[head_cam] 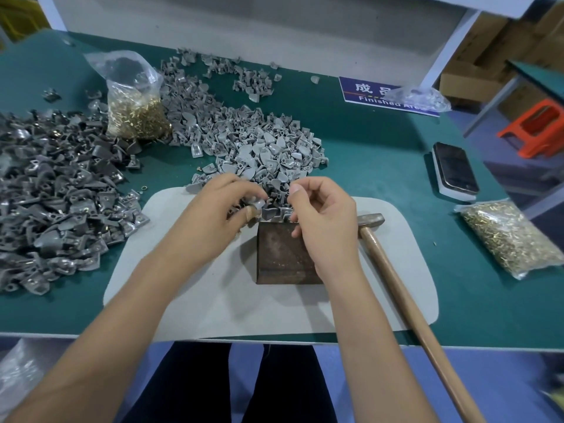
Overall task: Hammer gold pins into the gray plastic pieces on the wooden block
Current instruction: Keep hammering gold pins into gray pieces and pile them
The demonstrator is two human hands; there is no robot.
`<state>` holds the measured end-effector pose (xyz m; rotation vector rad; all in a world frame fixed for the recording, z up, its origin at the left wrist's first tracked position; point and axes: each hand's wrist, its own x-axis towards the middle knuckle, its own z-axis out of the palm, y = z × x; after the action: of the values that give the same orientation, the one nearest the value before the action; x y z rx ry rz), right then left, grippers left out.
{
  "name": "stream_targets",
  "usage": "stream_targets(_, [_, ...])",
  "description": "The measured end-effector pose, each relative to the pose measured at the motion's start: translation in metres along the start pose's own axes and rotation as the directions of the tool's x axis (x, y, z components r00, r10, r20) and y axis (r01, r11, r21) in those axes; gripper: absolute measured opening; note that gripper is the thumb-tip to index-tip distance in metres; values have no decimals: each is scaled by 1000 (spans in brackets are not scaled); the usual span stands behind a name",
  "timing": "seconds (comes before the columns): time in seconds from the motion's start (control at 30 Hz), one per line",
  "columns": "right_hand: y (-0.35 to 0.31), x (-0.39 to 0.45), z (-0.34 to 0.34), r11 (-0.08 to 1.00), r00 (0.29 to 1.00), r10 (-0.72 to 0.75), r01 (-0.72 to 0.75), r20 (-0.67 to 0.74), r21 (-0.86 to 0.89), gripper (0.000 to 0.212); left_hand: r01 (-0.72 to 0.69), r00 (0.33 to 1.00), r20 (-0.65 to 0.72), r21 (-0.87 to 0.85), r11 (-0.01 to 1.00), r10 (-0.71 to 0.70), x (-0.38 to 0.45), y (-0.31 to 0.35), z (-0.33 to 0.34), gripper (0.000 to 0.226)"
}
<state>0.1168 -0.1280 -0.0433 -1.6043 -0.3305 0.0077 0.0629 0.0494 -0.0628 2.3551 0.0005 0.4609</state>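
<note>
A dark wooden block (283, 257) stands on a grey mat (244, 300) at the table's front. Several gray plastic pieces (273, 213) sit on the block's far edge. My left hand (219, 209) has its fingers curled around small gray pieces just left of the block. My right hand (323, 218) hovers over the block's right side, thumb and fingertips pinched together; what they hold is too small to see. A wooden-handled hammer (393, 270) lies on the mat right of the block, its head by my right hand.
A heap of light gray pieces (259, 141) lies behind the block, a darker heap (55, 190) at left. Bags of gold pins (137, 114) (512, 239) sit at back left and at right. A phone (454, 169) and a blue sign (387, 96) lie farther right.
</note>
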Motion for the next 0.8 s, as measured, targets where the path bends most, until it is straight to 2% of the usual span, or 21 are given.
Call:
stream_targets(0.1, [0,1,0,999,1000,16,-16,8,31,6,74,973,-185,-317,946,-139,-13,6,11,21])
stream_targets(0.2, [-1,1,0,997,1000,21,-22,20,73,6,77,946,-246,-465,882,-212,-23,16,21,18])
stream_targets(0.27, [-1,0,0,995,999,22,-25,25,100,7,67,938,-281,-422,904,-201,-31,22,28,18])
stream_targets(0.4, [1,-1,1,997,999,27,-30,40,77,6,-53,946,-324,-243,968,-30,-37,29,30,17])
stream_targets(0.47, [3,-1,1,999,999,22,-25,49,47,5,-81,943,-333,-191,978,13,-38,29,29,21])
stream_targets(0.63, [4,-1,1,1000,999,17,-18,47,25,6,-140,958,-269,-141,980,98,-41,30,32,39])
stream_targets(0.7, [4,-1,1,999,999,24,-25,45,26,7,-97,963,-264,-178,979,48,-41,27,35,43])
stream_targets(0.8, [4,0,2,999,999,33,-34,40,29,7,-16,954,-294,-255,967,-62,-40,21,36,26])
